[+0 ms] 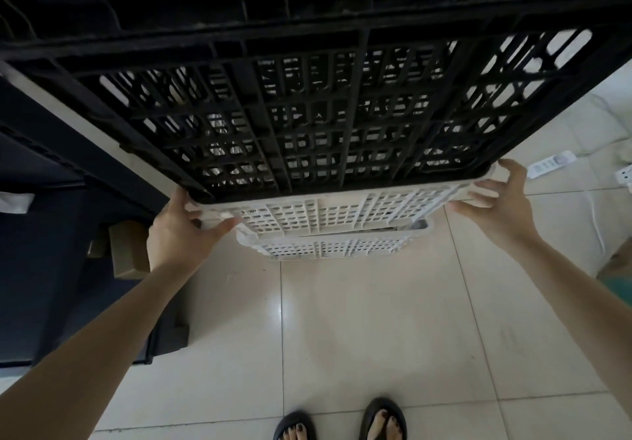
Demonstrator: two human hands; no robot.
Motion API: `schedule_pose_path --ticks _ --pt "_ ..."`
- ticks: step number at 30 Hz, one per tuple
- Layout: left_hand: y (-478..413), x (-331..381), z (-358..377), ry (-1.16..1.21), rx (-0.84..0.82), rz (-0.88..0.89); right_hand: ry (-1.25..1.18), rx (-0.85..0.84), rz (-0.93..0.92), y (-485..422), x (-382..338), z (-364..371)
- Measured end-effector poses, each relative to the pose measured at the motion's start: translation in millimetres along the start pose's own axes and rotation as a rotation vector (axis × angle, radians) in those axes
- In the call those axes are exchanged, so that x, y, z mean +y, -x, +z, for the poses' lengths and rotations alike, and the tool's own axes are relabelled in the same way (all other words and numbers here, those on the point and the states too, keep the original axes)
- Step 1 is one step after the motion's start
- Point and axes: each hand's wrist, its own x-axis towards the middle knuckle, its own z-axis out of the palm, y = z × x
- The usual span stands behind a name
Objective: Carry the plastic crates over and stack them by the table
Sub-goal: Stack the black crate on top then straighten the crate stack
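Observation:
A large black slatted plastic crate [307, 104] fills the upper half of the head view, stacked on a white crate [328, 213]. Under that a second white crate [328, 246] sits lower. My left hand [181, 227] grips the left corner of the upper white crate, thumb along its front wall. My right hand [496, 193] holds the right corner of the same crate, fingers spread over the rim. Both arms reach forward from the bottom corners. Whether the lowest crate rests on the floor is hidden.
Dark furniture [51, 234] stands at the left, with a brown block [128, 251] against it. Pale floor tiles [376, 330] lie below, with my sandalled feet [342, 422] at the bottom edge. A white remote [550, 164] and a power strip [624, 176] lie at the right.

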Motion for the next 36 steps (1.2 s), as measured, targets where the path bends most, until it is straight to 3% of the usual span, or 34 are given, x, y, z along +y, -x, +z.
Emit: schedule_pose_path --ticks 4,7,9,11,16,19,22,27,36 --pt "22 -14 27 -0.058 0.045 -0.032 0.233 -0.188 0.184 0 50 19" --pt "22 -28 56 0.031 0.097 -0.119 0.354 -0.254 0.134 -8 76 37" --pt "22 -42 84 0.008 0.012 -0.158 0.34 -0.251 0.082 -18 90 51" --pt "21 -57 114 0.0 -0.106 -0.142 0.305 -0.186 -0.018 -27 103 69" --pt "0 -87 179 0.171 -0.114 -0.237 0.09 0.08 -0.207 -37 149 106" --pt "-3 -106 206 0.268 -0.133 -0.192 0.014 0.079 -0.289 -43 179 120" --pt "-7 -121 222 0.31 -0.029 -0.094 0.147 0.144 -0.397 -52 200 129" --pt "-12 -135 235 0.375 0.083 0.035 0.126 0.124 -0.414 -68 212 130" --pt "-14 -130 247 0.383 0.072 -0.086 0.139 0.15 -0.466 -64 215 140"
